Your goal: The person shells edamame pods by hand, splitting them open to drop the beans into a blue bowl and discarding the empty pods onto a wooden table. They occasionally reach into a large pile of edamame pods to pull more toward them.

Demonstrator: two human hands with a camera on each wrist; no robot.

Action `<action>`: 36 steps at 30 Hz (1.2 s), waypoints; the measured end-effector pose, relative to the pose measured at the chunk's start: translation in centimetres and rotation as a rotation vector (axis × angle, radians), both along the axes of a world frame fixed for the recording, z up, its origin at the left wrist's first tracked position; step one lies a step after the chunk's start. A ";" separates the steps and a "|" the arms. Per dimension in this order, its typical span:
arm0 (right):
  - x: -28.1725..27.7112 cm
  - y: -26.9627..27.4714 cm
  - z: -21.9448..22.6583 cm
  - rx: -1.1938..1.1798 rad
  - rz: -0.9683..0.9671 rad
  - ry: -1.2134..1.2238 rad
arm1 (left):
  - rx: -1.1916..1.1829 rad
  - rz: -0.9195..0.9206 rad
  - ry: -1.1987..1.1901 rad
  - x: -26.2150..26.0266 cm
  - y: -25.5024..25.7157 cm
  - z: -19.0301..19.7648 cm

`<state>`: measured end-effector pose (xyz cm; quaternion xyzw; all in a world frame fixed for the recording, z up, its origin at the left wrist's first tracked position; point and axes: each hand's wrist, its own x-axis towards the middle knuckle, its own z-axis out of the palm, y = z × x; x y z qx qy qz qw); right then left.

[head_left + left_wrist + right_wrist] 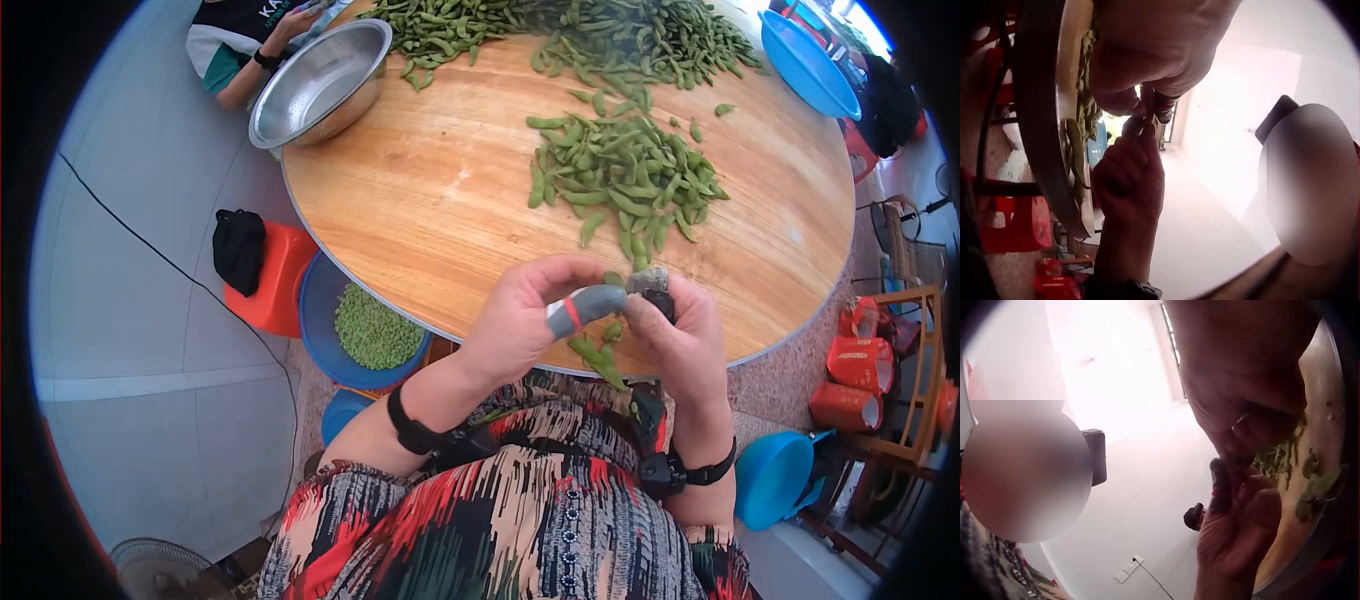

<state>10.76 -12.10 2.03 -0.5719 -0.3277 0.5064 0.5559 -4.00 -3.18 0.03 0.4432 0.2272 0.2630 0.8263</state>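
Observation:
Both hands meet over the near table edge in the head view. My left hand (515,315) has a grey cover with a red band on its thumb, and its curled fingers pinch a green edamame pod (612,279). My right hand (692,340) closes on the same small pod from the other side, with grey and black covers on its fingers. Most of the pod is hidden by the fingers. Just below them, loose edamame pods (597,358) lie at the table edge. A pile of pods (630,175) spreads beyond the hands.
On the round wooden table (420,220) sit a larger pod heap (640,40), a steel basin (320,85) and a blue basin (810,65). Below left, a blue tub (315,345) holds shelled beans beside a red stool (280,280). Another person's arm (245,85) shows top left.

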 end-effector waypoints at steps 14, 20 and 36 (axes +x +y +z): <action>1.2 -1.8 -1.5 -0.010 0.220 0.323 | 0.188 0.231 0.012 1.9 -2.3 -2.0; 0.7 -1.9 -1.6 -0.040 0.171 0.306 | 0.206 0.173 0.018 1.8 -2.6 -1.9; 0.9 -0.9 -2.4 -0.102 0.102 0.238 | 0.418 0.026 0.155 1.1 -0.9 -0.6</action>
